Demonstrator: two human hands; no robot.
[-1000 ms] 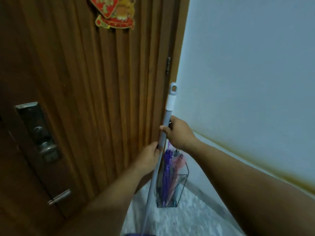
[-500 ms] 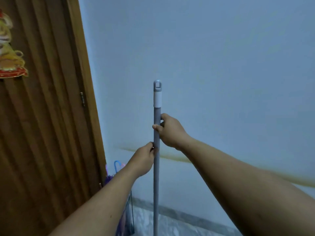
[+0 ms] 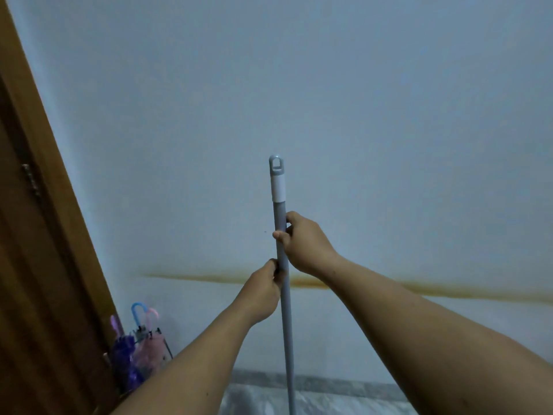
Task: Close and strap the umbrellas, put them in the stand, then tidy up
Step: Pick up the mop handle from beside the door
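Head view: grey pole stands near upright at centre frame, long axis vertical, hanging-loop cap up, lower end out of view past the bottom edge. Right hand wraps it high; left hand grips just below. Umbrellas sit handles-up in the stand, lower left by the wooden door. Pale wall behind.

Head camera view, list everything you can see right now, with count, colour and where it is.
Pole: one, grey with white collar and loop top, upright at centre.
Umbrellas: apparently three, purple, pink, blue-handled, in the stand, lower left.
Stand: one, dark wire, by the door.
Door: one, brown wood, left edge.
Wall: pale blue, yellowish stain line.
Floor: pale marbled, bottom.
Left hand: gripping pole, lower.
Right hand: gripping pole, higher.
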